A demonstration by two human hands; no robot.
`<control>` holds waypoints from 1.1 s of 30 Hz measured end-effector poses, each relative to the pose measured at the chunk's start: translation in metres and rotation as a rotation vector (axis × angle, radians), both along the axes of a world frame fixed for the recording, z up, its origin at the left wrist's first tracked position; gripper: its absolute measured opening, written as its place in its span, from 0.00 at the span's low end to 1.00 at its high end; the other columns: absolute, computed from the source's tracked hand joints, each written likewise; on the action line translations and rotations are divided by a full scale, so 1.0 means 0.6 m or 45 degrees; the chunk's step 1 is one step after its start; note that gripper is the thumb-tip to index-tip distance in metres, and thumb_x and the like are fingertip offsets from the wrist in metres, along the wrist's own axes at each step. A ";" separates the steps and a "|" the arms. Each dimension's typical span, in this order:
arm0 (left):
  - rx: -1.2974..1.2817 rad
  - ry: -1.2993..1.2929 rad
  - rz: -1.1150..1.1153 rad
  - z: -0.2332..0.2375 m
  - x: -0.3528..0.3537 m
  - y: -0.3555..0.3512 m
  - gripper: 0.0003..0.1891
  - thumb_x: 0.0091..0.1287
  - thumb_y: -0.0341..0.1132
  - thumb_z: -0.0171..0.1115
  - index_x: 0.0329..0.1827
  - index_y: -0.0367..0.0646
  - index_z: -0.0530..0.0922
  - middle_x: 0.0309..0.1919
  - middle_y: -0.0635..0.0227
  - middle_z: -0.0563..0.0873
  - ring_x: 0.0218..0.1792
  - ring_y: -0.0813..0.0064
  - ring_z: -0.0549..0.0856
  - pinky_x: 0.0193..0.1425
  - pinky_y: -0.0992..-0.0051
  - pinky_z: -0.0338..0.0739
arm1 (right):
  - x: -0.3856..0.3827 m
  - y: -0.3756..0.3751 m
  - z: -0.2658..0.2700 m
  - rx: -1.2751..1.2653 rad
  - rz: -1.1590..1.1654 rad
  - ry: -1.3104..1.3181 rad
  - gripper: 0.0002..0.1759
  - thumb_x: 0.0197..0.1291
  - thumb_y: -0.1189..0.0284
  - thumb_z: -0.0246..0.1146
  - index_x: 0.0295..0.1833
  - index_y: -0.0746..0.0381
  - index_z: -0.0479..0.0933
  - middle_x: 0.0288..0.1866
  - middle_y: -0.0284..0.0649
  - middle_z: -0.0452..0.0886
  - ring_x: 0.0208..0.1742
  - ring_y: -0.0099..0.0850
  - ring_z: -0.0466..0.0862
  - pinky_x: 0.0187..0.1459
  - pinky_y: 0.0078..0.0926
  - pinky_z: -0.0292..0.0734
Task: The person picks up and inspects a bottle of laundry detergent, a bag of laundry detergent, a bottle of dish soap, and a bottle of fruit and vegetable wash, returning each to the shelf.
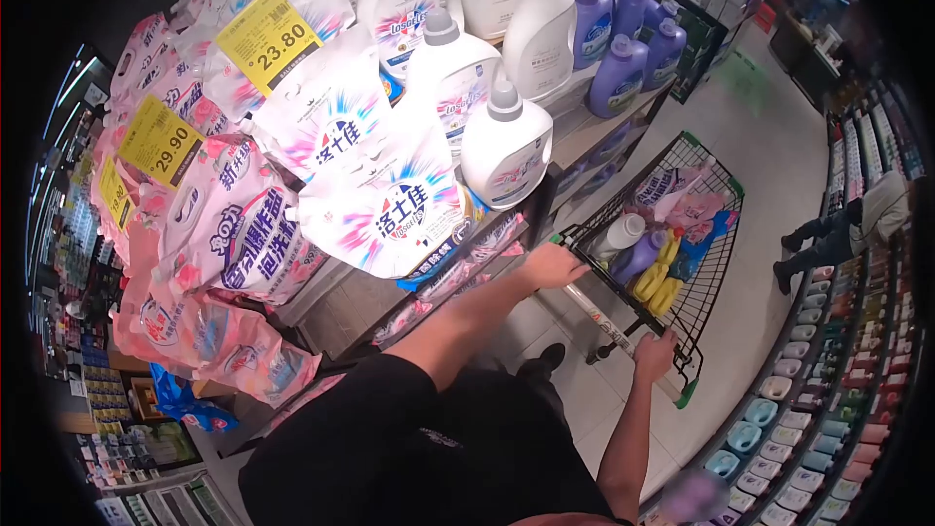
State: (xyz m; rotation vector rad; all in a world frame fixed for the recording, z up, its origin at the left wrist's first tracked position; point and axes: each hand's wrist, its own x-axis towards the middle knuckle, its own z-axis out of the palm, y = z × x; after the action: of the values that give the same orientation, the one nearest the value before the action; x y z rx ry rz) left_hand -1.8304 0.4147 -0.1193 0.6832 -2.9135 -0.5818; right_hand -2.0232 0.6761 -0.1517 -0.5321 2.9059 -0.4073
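A shopping cart (697,316) with a black wire basket stands ahead of me, tilted in the head view. My left hand (557,266) is closed over the left end of its handle bar (587,308). Closed around the bar's other end is my right hand (654,355). Inside the basket lie a white bottle (621,234), a purple bottle (641,255), several yellow containers (658,282), a blue package (693,259) and a pink-and-white bag (674,193). My fingertips are partly hidden behind the handle.
Left of the cart, a display holds white detergent bottles (506,148), purple bottles (617,78), white detergent bags (385,200), pink bags (258,234) and yellow price tags (270,41). Shelves of bottles (774,388) line the right side. Another person (857,214) stands in the aisle there.
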 end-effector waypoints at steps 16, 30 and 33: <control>-0.033 -0.094 0.070 0.023 -0.198 -0.041 0.29 0.77 0.58 0.52 0.30 0.46 0.89 0.27 0.56 0.89 0.33 0.49 0.89 0.39 0.53 0.83 | -0.187 -0.052 0.009 -0.059 0.082 -0.042 0.27 0.69 0.63 0.56 0.70 0.65 0.73 0.75 0.51 0.73 0.53 0.53 0.88 0.52 0.52 0.83; -0.011 -0.048 0.069 -0.005 -0.350 -0.108 0.25 0.78 0.55 0.52 0.32 0.49 0.88 0.31 0.60 0.90 0.36 0.51 0.89 0.42 0.53 0.83 | -0.320 -0.105 0.023 -0.049 0.080 -0.055 0.26 0.71 0.62 0.54 0.70 0.63 0.73 0.73 0.48 0.76 0.57 0.52 0.87 0.55 0.51 0.82; 0.057 0.027 0.051 -0.020 -0.371 -0.135 0.25 0.78 0.55 0.52 0.34 0.50 0.90 0.34 0.61 0.91 0.40 0.53 0.90 0.45 0.53 0.83 | -0.349 -0.125 0.014 -0.032 0.087 -0.055 0.26 0.72 0.63 0.53 0.71 0.62 0.73 0.72 0.47 0.77 0.57 0.52 0.87 0.53 0.53 0.82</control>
State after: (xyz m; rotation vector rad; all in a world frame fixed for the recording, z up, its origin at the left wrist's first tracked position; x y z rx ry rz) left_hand -2.0529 0.3337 -0.1311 0.7341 -2.8683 -0.6474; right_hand -2.2325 0.6009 -0.1435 -0.6164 2.8362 -0.4411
